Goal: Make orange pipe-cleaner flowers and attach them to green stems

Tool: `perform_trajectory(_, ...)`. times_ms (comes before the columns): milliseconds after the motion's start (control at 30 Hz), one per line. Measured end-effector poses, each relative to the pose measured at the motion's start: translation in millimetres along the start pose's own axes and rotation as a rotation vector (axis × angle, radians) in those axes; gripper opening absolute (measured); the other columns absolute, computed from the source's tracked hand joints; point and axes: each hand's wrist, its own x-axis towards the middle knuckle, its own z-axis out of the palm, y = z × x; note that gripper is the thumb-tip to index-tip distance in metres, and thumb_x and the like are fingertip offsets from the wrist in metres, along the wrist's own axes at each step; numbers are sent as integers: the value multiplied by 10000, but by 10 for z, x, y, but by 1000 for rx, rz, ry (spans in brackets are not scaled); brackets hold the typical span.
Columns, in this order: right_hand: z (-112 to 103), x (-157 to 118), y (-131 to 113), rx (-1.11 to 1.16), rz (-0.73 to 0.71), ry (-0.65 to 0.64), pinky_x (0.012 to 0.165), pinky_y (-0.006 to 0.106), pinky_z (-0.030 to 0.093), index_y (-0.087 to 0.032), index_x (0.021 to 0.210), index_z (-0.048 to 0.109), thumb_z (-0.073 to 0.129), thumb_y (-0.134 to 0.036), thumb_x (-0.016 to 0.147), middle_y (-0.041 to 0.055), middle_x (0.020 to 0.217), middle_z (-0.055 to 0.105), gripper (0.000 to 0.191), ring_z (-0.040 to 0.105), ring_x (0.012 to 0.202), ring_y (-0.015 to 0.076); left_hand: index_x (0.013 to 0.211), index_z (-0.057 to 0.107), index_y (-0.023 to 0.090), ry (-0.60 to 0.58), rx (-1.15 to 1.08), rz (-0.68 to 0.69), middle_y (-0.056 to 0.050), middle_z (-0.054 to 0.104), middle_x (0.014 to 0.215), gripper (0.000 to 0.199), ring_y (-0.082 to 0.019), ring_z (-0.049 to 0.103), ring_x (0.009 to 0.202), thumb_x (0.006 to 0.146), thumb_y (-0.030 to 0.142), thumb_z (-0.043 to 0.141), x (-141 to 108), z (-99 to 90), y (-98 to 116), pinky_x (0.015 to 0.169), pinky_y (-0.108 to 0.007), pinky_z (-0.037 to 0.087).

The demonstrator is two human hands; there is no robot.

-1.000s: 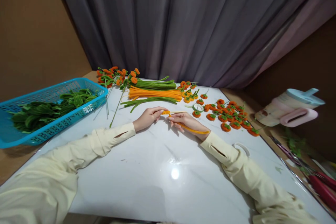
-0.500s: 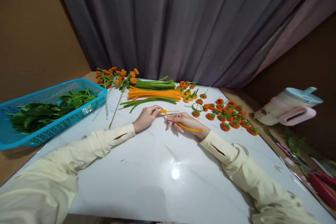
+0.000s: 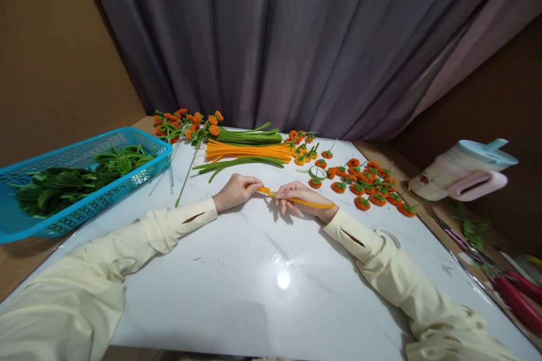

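Note:
Above the middle of the white table, my left hand (image 3: 237,192) pinches the left end of an orange pipe cleaner (image 3: 312,203), where a short part of it is coiled. My right hand (image 3: 296,196) has thumb and forefinger closed on the same pipe cleaner, just right of the coil; its other fingers hang loosely apart. The loose tail runs back across my right hand toward the wrist. A thin rod showed at the coil earlier; now it is mostly hidden. Behind my hands lie a bundle of orange pipe cleaners (image 3: 249,151) and some green pipe cleaners (image 3: 249,136).
A blue basket (image 3: 84,203) of green leaves stands on the left. Orange pipe-cleaner flowers (image 3: 364,183) spread to the right, with a tape roll (image 3: 317,173) beside them. Farther right are a lidded cup (image 3: 461,169) and red-handled pliers (image 3: 516,299). More orange flowers (image 3: 197,124) lie back left.
My right hand has shifted slightly right, away from my left. The pipe cleaner between them is now drawn straighter, and its tail reaches farther along my right wrist.

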Motion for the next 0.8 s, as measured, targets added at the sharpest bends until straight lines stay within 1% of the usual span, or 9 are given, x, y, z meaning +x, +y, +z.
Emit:
perform_trajectory(67, -12, -8, -2, 18, 1, -19, 278, 140, 292, -61, 703, 636, 649, -272, 739, 57, 560, 665, 215, 452, 270, 49, 764, 726, 116, -36, -64, -8, -56, 706, 714, 230, -132, 558, 593, 795, 248, 540, 17, -14, -24, 598, -214, 388)
perform_trajectory(167, -31, -23, -8, 20, 40, -60, 247, 140, 244, -51, 758, 650, 625, -269, 750, 38, 516, 648, 219, 416, 234, 46, 757, 731, 114, -81, -142, -36, -67, 718, 760, 221, -162, 605, 670, 769, 255, 561, 44, -39, -54, 641, -226, 420)
perform_trajectory(300, -54, -55, -18, 0, 98, -131, 227, 139, 187, -44, 810, 657, 598, -267, 761, 25, 481, 630, 236, 388, 206, 43, 745, 730, 102, -146, -220, -80, -77, 717, 758, 221, -159, 596, 655, 738, 273, 591, 60, -77, -39, 600, -221, 416)
perform_trajectory(367, -57, -75, -22, -8, 96, -148, 233, 133, 189, -44, 812, 661, 588, -259, 768, 21, 471, 622, 231, 390, 209, 38, 724, 727, 96, -213, -267, -100, -64, 699, 681, 224, -126, 550, 574, 725, 284, 606, 61, -97, -12, 531, -202, 381)
perform_trajectory(400, -56, -83, -24, -12, 90, -148, 236, 129, 189, -45, 813, 664, 582, -256, 774, 17, 465, 616, 229, 389, 210, 35, 714, 724, 93, -250, -293, -116, -46, 668, 600, 227, -104, 504, 513, 720, 291, 613, 60, -106, 0, 484, -193, 348)
perform_trajectory(467, -48, -94, -27, -23, 81, -132, 237, 127, 187, -50, 811, 668, 574, -256, 785, 9, 455, 605, 228, 378, 211, 28, 715, 720, 87, -317, -358, -173, 8, 530, 419, 247, -64, 368, 394, 719, 313, 619, 56, -123, 15, 399, -190, 248)
perform_trajectory(533, -35, -96, -27, -21, 74, -99, 236, 127, 187, -58, 803, 667, 577, -263, 789, -1, 448, 595, 224, 356, 209, 22, 732, 715, 82, -366, -441, -245, 50, 379, 335, 274, -45, 250, 335, 721, 340, 622, 52, -137, 14, 360, -202, 156)
perform_trajectory(600, -22, -92, -21, -9, 75, -78, 234, 131, 191, -62, 796, 663, 589, -270, 782, -9, 444, 585, 221, 341, 208, 21, 731, 706, 80, -399, -521, -292, 61, 328, 329, 285, -38, 214, 317, 720, 354, 629, 50, -146, 2, 350, -209, 120)
perform_trajectory(800, 10, -88, 5, 1, 55, -82, 248, 136, 193, -69, 817, 653, 602, -267, 772, -2, 507, 608, 209, 362, 231, 17, 701, 681, 85, -412, -736, -362, 65, 312, 362, 258, -35, 212, 334, 677, 342, 674, 52, -154, -39, 331, -194, 145)
